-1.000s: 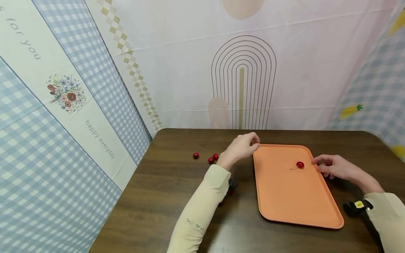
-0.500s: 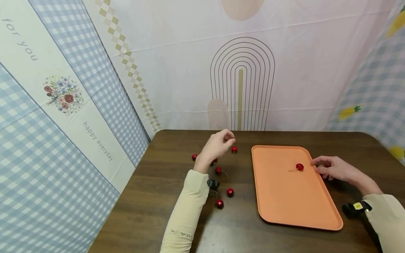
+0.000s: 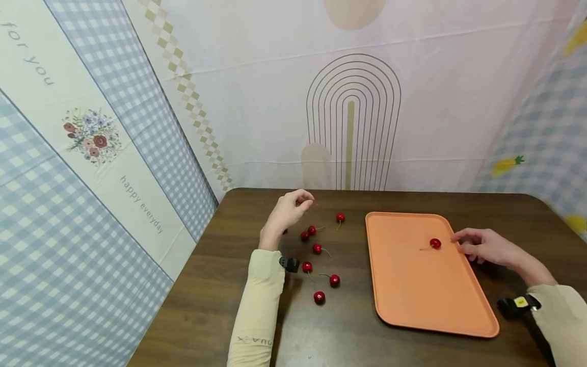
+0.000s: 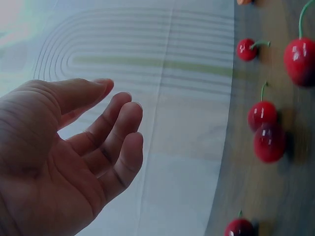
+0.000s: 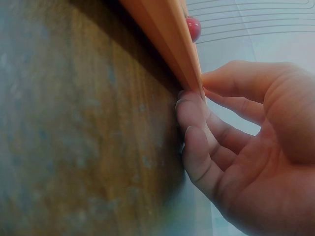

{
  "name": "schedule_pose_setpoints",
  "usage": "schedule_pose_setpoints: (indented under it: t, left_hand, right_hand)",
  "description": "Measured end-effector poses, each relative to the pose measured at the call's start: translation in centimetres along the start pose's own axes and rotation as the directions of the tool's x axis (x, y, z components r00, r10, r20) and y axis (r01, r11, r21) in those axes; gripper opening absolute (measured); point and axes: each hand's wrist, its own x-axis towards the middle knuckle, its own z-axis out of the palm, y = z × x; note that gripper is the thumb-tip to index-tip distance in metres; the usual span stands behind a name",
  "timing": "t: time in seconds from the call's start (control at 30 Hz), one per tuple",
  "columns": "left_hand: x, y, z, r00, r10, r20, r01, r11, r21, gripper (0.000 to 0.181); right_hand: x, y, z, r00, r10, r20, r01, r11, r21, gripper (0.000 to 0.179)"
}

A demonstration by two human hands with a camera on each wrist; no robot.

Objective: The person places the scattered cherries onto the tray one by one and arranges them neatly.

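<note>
My left hand hovers above the table's far left part, fingers loosely bent with nothing between them. In the left wrist view, its thumb and fingertips stand apart. Several red cherries with green stems lie scattered on the wood, right of this hand and in front of it. A pair of cherries touch each other. My right hand grips the right rim of an orange tray. Its thumb lies over the rim, its fingers against the outer side. One cherry lies on the tray near that thumb.
The dark wooden table reaches back to a pale printed cloth. Blue checked cloth hangs on the left, and more at the right. Black wrist cameras sit on both wrists.
My left hand has moved left from the tray's far left corner, uncovering several cherries on the table, one of them near the tray. My right hand has stayed at the tray's rim.
</note>
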Motion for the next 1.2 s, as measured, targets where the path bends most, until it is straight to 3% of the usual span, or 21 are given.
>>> schedule_pose_setpoints:
  t: [0.3,0.43,0.77,0.97,1.2]
  left_hand:
    - [-0.4,-4.0,-1.3,0.993,-0.114,0.032,0.116,0.992,-0.048,0.018]
    - [-0.8,-5.4,-1.6,0.983,-0.172,0.066,0.174,0.984,-0.034,0.021]
    - [-1.2,-8.5,-1.3,0.955,-0.289,0.067,0.287,0.957,0.038,0.023]
    - [-1.4,-9.0,-0.8,0.928,-0.355,0.117,0.343,0.932,0.115,0.031]
    - [-1.1,-8.9,-0.3,0.921,-0.370,0.121,0.347,0.922,0.174,0.018]
  right_hand:
    - [-0.2,0.3,0.2,1.000,-0.014,-0.011,0.014,1.000,0.006,0.040]
    - [-0.2,0.4,0.2,1.000,-0.011,-0.015,0.011,1.000,0.001,0.040]
    - [-0.1,0.3,0.2,1.000,-0.015,-0.018,0.015,1.000,-0.005,0.038]
    - [-0.2,0.2,0.2,1.000,-0.009,-0.014,0.009,1.000,0.009,0.039]
    - [-0.1,0.3,0.2,1.000,-0.015,-0.022,0.015,1.000,0.008,0.039]
